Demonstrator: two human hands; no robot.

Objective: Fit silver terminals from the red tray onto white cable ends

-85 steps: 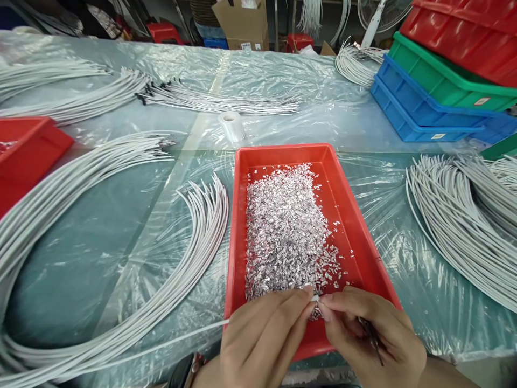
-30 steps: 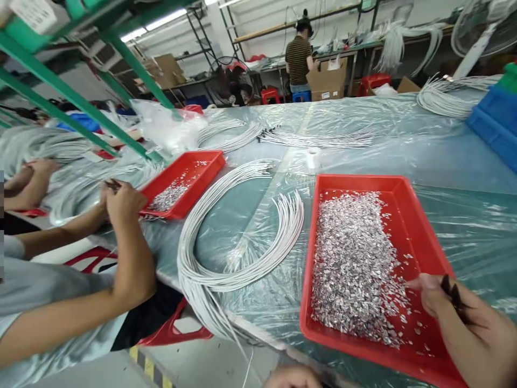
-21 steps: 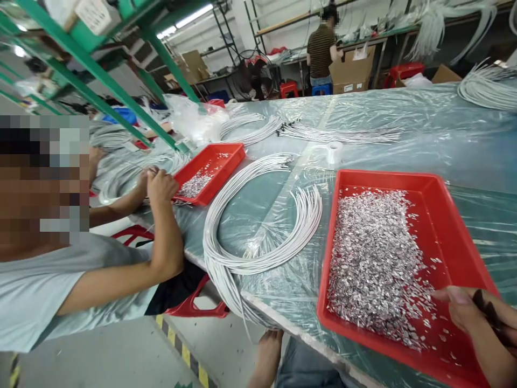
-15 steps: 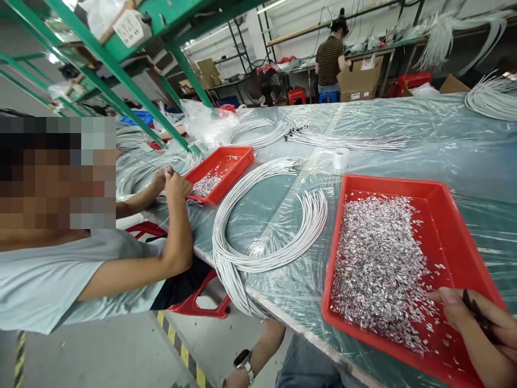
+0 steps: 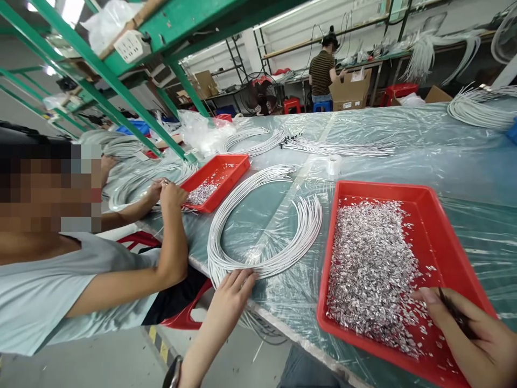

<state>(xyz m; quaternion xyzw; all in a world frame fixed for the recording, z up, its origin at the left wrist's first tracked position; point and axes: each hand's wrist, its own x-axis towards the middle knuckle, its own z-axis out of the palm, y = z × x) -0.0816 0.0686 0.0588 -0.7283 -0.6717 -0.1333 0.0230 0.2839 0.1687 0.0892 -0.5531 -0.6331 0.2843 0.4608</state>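
My left hand (image 5: pixel 236 291) lies across the near edge of a coiled bundle of white cables (image 5: pixel 291 258), fingers stretched out over it and not wrapped round. At the right, my right hand (image 5: pixel 476 334) is closed around a slim dark tool (image 5: pixel 454 312) whose kind I cannot make out. Its thumb and fingertip reach over the red tray (image 5: pixel 456 242), at the edge of a heap of small shiny metal pieces (image 5: pixel 371 269). Whether a piece is pinched there is too small to tell.
To the left, a co-worker (image 5: pixel 121 280) works beside a smaller red tray (image 5: pixel 226 183) with similar pieces. A white roll (image 5: pixel 334 166) and more cable bundles (image 5: pixel 339 145) lie farther back. Green shelf posts (image 5: pixel 189 89) rise at the left. Another person (image 5: pixel 322 70) stands behind.
My left hand has risen from below the table edge onto the cable bundle. My right hand stays at the tray with the dark tool. The view has shifted slightly.
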